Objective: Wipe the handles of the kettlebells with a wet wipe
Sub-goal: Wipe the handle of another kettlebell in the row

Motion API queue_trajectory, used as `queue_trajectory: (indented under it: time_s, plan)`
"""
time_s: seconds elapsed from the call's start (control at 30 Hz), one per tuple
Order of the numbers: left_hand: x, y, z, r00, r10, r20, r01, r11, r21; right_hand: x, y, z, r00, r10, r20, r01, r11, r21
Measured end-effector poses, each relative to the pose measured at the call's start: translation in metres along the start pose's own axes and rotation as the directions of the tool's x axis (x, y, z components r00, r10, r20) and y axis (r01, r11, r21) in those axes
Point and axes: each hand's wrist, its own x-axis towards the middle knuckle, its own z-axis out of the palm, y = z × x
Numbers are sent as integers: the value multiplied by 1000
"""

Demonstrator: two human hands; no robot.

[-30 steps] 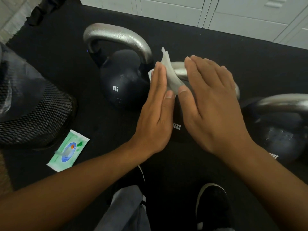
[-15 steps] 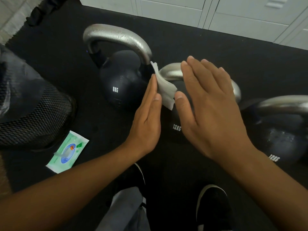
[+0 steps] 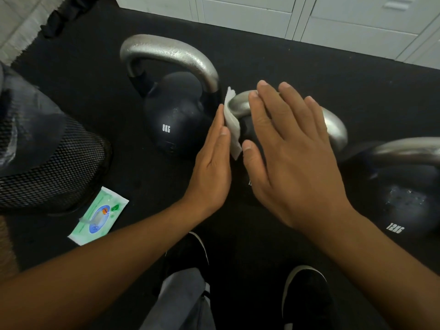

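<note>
Against the middle handle (image 3: 240,106), left hand (image 3: 212,172) presses the upright wipe (image 3: 232,125).

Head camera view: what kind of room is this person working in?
Probably a gym or its locker room: kettlebells marked 8KG and 12KG stand on a black floor mat, with pale lockers behind.

White wet wipe (image 3: 232,125) drapes the middle kettlebell's silver handle (image 3: 239,104), between two other black kettlebells.
</note>
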Motion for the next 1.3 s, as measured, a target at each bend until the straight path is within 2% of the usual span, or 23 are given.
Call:
queue_trajectory:
  time_s: [0.13, 0.43, 0.87, 0.93, 1.0, 1.13, 1.2, 1.3]
  plan:
    - [-5, 1, 0, 1000, 7, -6, -7, 998, -64, -1, -2, 3, 1000, -9, 7, 9, 999, -49]
    - [11, 1, -4, 999, -47, 18, 47, 999, -4, 2, -4, 7, 999, -15, -35, 14, 999, -39]
    - [-3, -3, -4, 1000, -27, 7, 27, 996, -90, 6, -2, 8, 999, -42, -14, 41, 996, -80]
    - [6, 3, -5, 998, -62, -7, 61, 994, -92, 9, -2, 7, 998, -60, -12, 58, 993, -98]
    - [13, 6, -6, 987, -155, -29, 150, 979, -141, 12, -2, 8, 997, -72, -10, 70, 990, -122]
    - [16, -5, -11, 971, -232, 50, 237, 941, -243, 10, -2, 11, 997, -72, 1, 71, 982, -176]
    - [13, -9, -12, 972, -229, 59, 237, 935, -265, 8, -3, 12, 997, -71, -4, 69, 982, -173]
    - [8, -11, -12, 986, -156, 50, 164, 945, -281, 8, -3, 13, 997, -72, -27, 66, 985, -160]
